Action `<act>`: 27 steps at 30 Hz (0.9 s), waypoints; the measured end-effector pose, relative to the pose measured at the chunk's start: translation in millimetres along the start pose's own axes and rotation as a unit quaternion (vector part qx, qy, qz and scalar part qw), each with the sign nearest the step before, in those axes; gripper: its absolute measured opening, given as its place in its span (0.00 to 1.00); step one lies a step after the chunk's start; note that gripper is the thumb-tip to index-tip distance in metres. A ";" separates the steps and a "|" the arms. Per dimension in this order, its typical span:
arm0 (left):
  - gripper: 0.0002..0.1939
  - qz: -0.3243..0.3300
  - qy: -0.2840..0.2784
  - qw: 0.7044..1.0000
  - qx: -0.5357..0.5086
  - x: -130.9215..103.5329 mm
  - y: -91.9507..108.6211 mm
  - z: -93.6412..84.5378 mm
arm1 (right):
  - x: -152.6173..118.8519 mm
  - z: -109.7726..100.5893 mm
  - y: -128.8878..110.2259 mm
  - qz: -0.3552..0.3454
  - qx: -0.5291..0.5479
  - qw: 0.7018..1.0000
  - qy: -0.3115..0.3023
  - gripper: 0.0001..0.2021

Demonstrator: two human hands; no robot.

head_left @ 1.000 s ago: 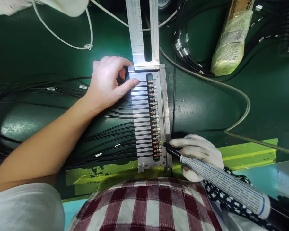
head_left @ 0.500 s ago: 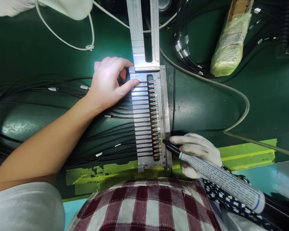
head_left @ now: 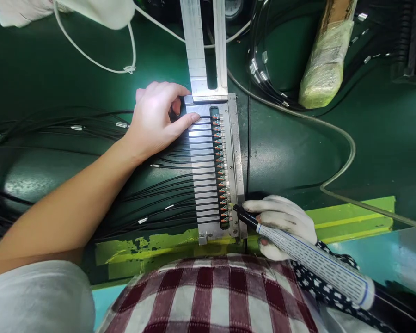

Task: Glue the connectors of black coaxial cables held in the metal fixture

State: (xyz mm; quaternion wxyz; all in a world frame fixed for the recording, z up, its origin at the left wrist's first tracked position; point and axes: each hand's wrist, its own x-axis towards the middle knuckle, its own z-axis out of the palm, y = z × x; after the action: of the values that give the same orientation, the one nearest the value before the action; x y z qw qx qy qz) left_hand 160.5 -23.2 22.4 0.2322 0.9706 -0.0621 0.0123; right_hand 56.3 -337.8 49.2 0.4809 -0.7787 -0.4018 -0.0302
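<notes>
A metal cable fixture (head_left: 203, 186) lies on the green bench, with several black cables (head_left: 173, 196) laid side by side across it. Their stripped ends, with orange and green wires, meet a column of small metal connectors (head_left: 223, 172). My bare left hand (head_left: 159, 118) grips the fixture's upper left corner, index finger at a small block and thumb on the plate by the topmost cable. My gloved right hand (head_left: 287, 224), fingertips uncovered, is closed around a marker-like pen (head_left: 298, 252) with a white printed label. The pen's tip is at the connectors near the column's lower end.
A slotted metal bar (head_left: 197, 60) extends from the fixture's far end. Beyond lie a plastic-wrapped block (head_left: 322, 74), a bundle of cables (head_left: 258, 74) and a pale cord (head_left: 346, 138). More black cables (head_left: 7, 194) pile up at left. Yellow-green tape (head_left: 357, 219) runs along the near edge.
The pen tip in my right hand has shifted slightly down along the connector column. My left hand keeps its place on the fixture. The whole view has moved a little.
</notes>
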 end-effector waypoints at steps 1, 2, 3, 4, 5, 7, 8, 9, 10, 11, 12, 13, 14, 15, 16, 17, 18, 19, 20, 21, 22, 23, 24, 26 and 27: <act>0.23 0.003 0.003 1.000 0.000 0.1 -0.4 0.1 | 0.3 -0.5 -0.2 0.002 -0.002 1.000 -0.002 0.11; 0.23 0.006 0.004 1.000 0.001 0.3 -0.8 0.4 | 0.4 -1.1 -0.3 0.003 -0.002 1.000 -0.005 0.11; 0.23 0.008 0.006 1.000 0.002 0.5 -1.2 0.7 | 0.3 -1.6 -0.5 0.003 0.000 1.000 -0.006 0.11; 0.23 0.008 0.006 1.000 0.004 0.7 -1.6 1.1 | 0.1 -2.1 -0.6 0.004 0.001 1.000 -0.007 0.11; 0.23 0.006 0.005 1.000 0.006 0.8 -2.0 1.6 | -0.3 -2.5 -0.7 0.006 0.003 1.000 -0.008 0.10; 0.24 0.003 0.008 1.000 0.012 1.0 -2.3 2.5 | -1.1 -3.0 -0.9 0.011 0.003 1.000 -0.012 0.10; 0.24 0.003 0.012 1.000 0.016 1.0 -2.2 2.8 | -1.5 -3.0 -1.0 0.012 0.002 1.000 -0.015 0.10; 0.24 0.004 0.015 1.000 0.019 1.0 -2.0 2.9 | -1.7 -3.0 -0.9 0.012 0.002 1.000 -0.018 0.10; 0.24 0.006 0.016 1.000 0.020 0.9 -1.5 2.8 | -2.0 -2.9 -0.9 0.009 0.004 1.000 -0.018 0.10; 0.24 0.006 0.015 1.000 0.020 0.7 -1.0 2.4 | -2.1 -2.8 -0.8 0.005 0.008 1.000 -0.014 0.10; 0.24 0.006 0.011 1.000 0.019 0.6 -0.3 1.7 | -2.3 -2.7 -0.7 0.001 0.011 1.000 -0.011 0.10; 0.24 0.004 0.005 1.000 0.018 0.4 0.4 1.0 | -2.4 -2.6 -0.6 -0.002 0.014 1.000 -0.009 0.11; 0.24 0.001 -0.001 1.000 0.017 0.2 1.1 0.3 | -2.6 -2.5 -0.5 -0.003 0.016 1.000 -0.008 0.11; 0.24 -0.004 -0.004 1.000 0.018 0.1 1.6 -0.4 | -2.7 -2.5 -0.5 -0.003 0.016 1.000 -0.007 0.11; 0.24 -0.007 -0.007 1.000 0.019 -0.1 2.1 -0.9 | -2.9 -2.6 -0.6 -0.003 0.015 1.000 -0.009 0.11; 0.25 -0.009 -0.009 1.000 0.020 -0.3 2.4 -1.2 | -3.0 -2.7 -0.6 -0.003 0.014 1.000 -0.010 0.11; 0.25 -0.008 -0.010 1.000 0.021 -0.4 2.5 -1.3 | -3.2 -2.8 -0.7 -0.003 0.013 1.000 -0.011 0.11; 0.25 -0.006 -0.009 1.000 0.022 -0.5 2.5 -1.3 | -3.3 -2.9 -0.8 -0.003 0.013 1.000 -0.010 0.11; 0.26 -0.001 -0.007 1.000 0.023 -0.6 2.4 -1.1 | -3.3 -3.0 -0.9 -0.002 0.013 1.000 -0.009 0.11; 0.26 0.004 -0.004 1.000 0.024 -0.6 2.2 -1.0 | -3.2 -3.1 -1.0 -0.003 0.012 1.000 -0.009 0.12; 0.26 0.007 -0.003 1.000 0.025 -0.5 2.0 -0.8 | -2.9 -3.2 -1.0 -0.003 0.012 1.000 -0.008 0.12; 0.26 0.008 -0.002 1.000 0.025 -0.4 1.8 -0.6 | -2.5 -3.3 -0.9 -0.005 0.013 1.000 -0.007 0.12; 0.26 0.007 -0.002 1.000 0.024 -0.2 1.6 -0.4 | -2.1 -3.3 -0.9 -0.005 0.013 1.000 -0.008 0.12; 0.26 0.004 -0.005 1.000 0.017 0.2 1.0 -0.3 | -1.2 -3.0 -0.6 -0.004 0.010 1.000 -0.013 0.12; 0.27 0.003 -0.006 1.000 0.011 0.3 0.7 -0.4 | -0.8 -2.8 -0.5 0.000 0.008 1.000 -0.014 0.12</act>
State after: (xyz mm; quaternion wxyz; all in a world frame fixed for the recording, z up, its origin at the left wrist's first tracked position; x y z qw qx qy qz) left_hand 160.8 -23.7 23.1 0.2206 0.9731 -0.0662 0.0078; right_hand 56.4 -340.3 50.8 0.4816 -0.7752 -0.4085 -0.0160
